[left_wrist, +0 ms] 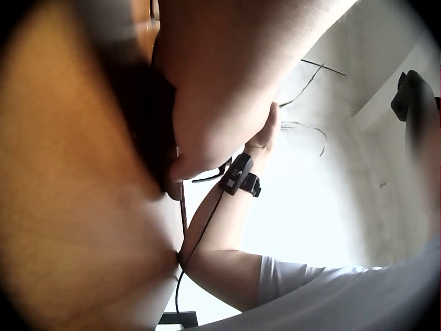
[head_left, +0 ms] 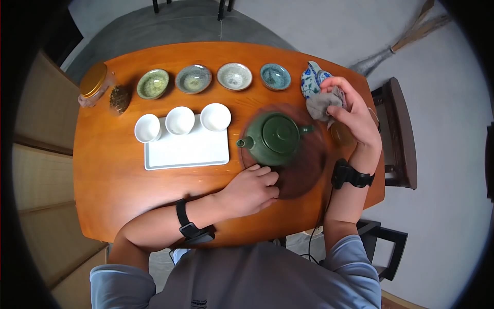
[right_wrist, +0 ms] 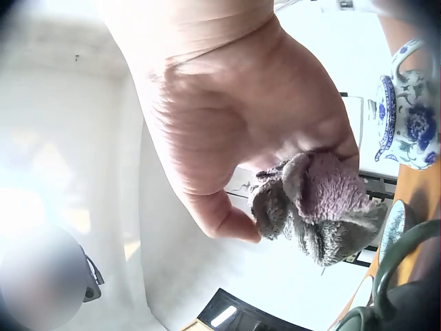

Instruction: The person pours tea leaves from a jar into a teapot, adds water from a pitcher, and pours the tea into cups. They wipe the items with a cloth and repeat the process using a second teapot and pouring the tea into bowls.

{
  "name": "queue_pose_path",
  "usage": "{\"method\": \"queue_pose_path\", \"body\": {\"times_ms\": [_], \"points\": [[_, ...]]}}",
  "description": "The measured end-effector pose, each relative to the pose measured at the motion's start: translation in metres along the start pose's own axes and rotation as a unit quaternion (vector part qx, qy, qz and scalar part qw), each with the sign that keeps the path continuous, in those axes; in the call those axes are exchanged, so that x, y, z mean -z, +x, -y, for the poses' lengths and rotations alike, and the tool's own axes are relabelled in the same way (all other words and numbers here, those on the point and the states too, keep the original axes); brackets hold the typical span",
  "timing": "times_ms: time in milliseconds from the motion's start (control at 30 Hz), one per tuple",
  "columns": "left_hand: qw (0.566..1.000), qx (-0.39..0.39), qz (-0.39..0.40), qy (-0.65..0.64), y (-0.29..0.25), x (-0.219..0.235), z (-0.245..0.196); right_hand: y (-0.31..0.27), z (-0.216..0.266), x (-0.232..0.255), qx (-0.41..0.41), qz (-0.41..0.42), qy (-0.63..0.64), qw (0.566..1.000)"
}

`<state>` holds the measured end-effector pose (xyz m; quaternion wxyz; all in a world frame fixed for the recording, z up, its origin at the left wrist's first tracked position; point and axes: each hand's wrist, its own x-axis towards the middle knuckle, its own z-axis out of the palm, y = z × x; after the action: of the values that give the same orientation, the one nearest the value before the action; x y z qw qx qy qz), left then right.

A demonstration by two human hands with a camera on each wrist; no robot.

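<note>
My right hand holds a crumpled grey cloth between thumb and fingers, right of the green teapot. In the right wrist view the bunched cloth hangs below the palm, with a blue-and-white porcelain teapot off to one side. My left hand rests at the near left edge of the round dark red tray, its fingers loosely curled and nothing seen in them. The green teapot stands on this tray, lid on, spout to the left. Shadow hides the left fingertips in the left wrist view.
Three white cups stand at the back of a white rectangular tray. Several glazed bowls line the far side. A gold-lidded jar and a packet of dried leaves stand far left. A dark chair is at right.
</note>
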<state>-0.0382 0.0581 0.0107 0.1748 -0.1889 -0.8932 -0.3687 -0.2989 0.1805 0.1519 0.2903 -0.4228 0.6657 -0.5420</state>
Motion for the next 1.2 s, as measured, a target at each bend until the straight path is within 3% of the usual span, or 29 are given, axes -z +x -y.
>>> {"method": "queue_pose_path", "body": {"times_ms": [67,233,300,367,400,467,500,567,600,667,733,833,967,1033,1200], "points": [[1.0,-0.003,0.006,-0.005,0.0,0.0,-0.001,-0.005,0.009,-0.001,-0.013,-0.015,0.028,0.999],[0.999,0.001,-0.015,-0.032,0.009,0.012,-0.014,-0.009,0.008,0.004,0.027,-0.071,-0.053,0.996],[0.994,-0.028,-0.053,-0.091,0.021,0.031,-0.028,-0.01,0.007,0.008,0.041,-0.072,-0.068,0.994],[0.985,-0.033,-0.038,-0.165,0.028,0.081,-0.059,-0.014,0.007,0.011,0.047,-0.066,-0.092,0.992],[0.972,-0.11,-0.111,-0.178,0.026,0.098,-0.069,-0.016,0.008,0.012,0.049,-0.053,-0.111,0.991],[0.895,-0.14,-0.356,-0.228,0.002,0.111,-0.106,-0.02,0.015,0.01,0.043,-0.058,-0.124,0.99],[0.843,-0.255,-0.409,-0.24,0.004,0.119,-0.109,-0.022,0.016,0.009,0.045,-0.048,-0.132,0.989],[0.771,-0.363,-0.458,-0.255,0.013,0.144,-0.121,-0.022,0.013,0.009,0.037,-0.064,-0.145,0.987],[0.833,-0.346,-0.345,-0.261,0.017,0.156,-0.129,-0.02,0.012,0.009,0.04,-0.066,-0.154,0.985],[0.882,-0.323,-0.227,-0.258,0.031,0.154,-0.131,-0.017,0.007,0.01,0.054,-0.064,-0.149,0.985],[0.816,-0.387,-0.299,-0.309,0.052,0.135,-0.128,-0.015,0.004,0.01,0.034,-0.084,-0.131,0.987],[0.814,-0.367,-0.341,-0.294,0.05,0.138,-0.131,-0.013,0.002,0.011,0.047,-0.077,-0.12,0.989],[0.794,-0.394,-0.336,-0.318,0.052,0.137,-0.131,-0.012,-0.005,0.016,0.076,-0.078,-0.177,0.978],[0.82,-0.354,-0.328,-0.309,0.047,0.137,-0.134,-0.013,-0.003,0.018,0.045,-0.067,-0.196,0.977],[0.812,-0.37,-0.324,-0.314,0.051,0.137,-0.134,-0.015,-0.008,0.019,0.025,-0.074,-0.191,0.978]]}}
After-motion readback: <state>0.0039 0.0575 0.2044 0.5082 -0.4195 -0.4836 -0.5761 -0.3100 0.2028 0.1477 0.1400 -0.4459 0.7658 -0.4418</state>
